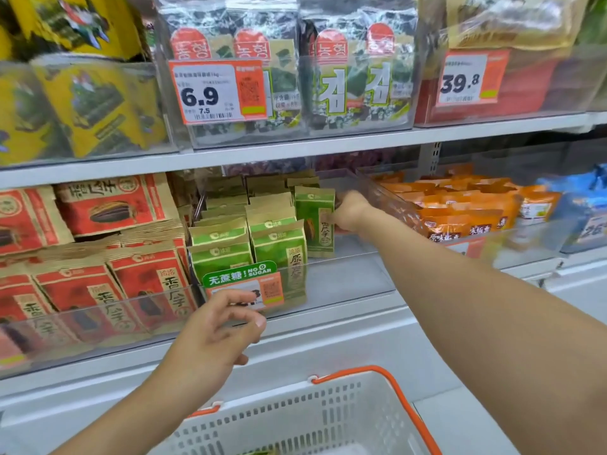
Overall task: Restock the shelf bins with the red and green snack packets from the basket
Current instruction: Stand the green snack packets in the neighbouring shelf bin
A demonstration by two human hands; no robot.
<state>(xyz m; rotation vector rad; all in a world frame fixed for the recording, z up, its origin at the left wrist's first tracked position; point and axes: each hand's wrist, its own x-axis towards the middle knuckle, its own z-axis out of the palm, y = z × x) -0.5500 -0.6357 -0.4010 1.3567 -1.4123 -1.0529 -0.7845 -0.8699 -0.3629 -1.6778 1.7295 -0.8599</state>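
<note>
My right hand (349, 211) reaches deep into the clear middle shelf bin (354, 277) and grips a green snack packet (314, 221) standing upright at the right of the green rows. Several green packets (249, 244) fill the bin's left and middle. My left hand (216, 333) hovers in front of the bin's front wall near its price label (244, 285), fingers loosely curled and holding nothing. Red snack packets (108, 257) fill the clear bin to the left. The white basket (328, 418) with orange handles sits below; its contents are mostly out of view.
Orange packets (466, 208) fill the bin to the right, blue packets (584, 205) beyond it. The upper shelf holds yellow packs (85, 103), seaweed packs (289, 77) and a red bin with a price tag (469, 77). A white ledge (328, 343) runs below the bins.
</note>
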